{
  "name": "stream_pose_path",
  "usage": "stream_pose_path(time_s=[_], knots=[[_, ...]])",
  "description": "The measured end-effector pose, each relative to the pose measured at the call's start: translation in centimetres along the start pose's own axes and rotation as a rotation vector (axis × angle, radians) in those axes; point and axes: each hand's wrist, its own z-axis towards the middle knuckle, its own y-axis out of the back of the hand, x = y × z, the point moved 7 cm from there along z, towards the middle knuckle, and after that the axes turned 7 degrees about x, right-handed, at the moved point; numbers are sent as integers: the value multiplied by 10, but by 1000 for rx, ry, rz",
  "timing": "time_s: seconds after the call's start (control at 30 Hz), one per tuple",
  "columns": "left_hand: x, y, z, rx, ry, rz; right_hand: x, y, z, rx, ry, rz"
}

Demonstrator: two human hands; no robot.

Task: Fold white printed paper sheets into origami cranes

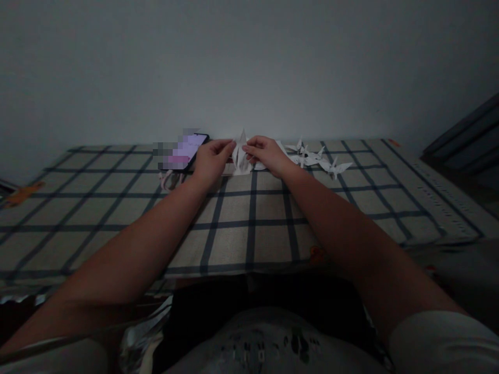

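At lower centre, the worktop (pixel 232 246) is covered in checked cloth. Just above frame centre, folded white paper (pixel 240 163) is pinched by the fingers of left hand (pixel 210 158) and right hand (pixel 270 155). Paper cranes (pixel 334 168) are scattered centre-right, a lit phone (pixel 188 149) seen centre-left.

The desk (pixel 117 208) is wide and has a pale cloth (pixel 268 244) on it, with dark lines that cross to make big squares. Little orange shapes (pixel 317 254) show on the cloth, and small print (pixel 444 195) runs down its right side. A phone (pixel 189 149) with a lit screen is on the left part, toward the back. A pink loop (pixel 167 181) (maybe a cord, it is hard to tell) lies just beside it. Right of the middle, a few white paper birds (pixel 334 167) sit close together, with their pointy wings out.
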Motion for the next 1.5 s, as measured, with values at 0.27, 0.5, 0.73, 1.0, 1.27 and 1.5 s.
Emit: stream_pose_path(time_s=[0.27, 0.5, 0.73, 1.0, 1.27, 1.5], knots=[[-1, -4, -2, 47, 6, 27, -1, -10, -2, 83, 7, 24], [-5, -8, -3, 72, 9, 24, 3, -4, -3, 6, 37, -19], [0, -15, -9, 136, 119, -98, 6, 2, -3, -70, 29, -23], [-1, -13, -9, 112, 146, -120, 5, -2, -4, -32, 25, 33], [0, -19, -11, 138, 156, -169, 4, -2, -4, -59, 19, 75], [10, -31, -14, 195, 263, -309, 6, 4, -4, -117, 81, -11]])
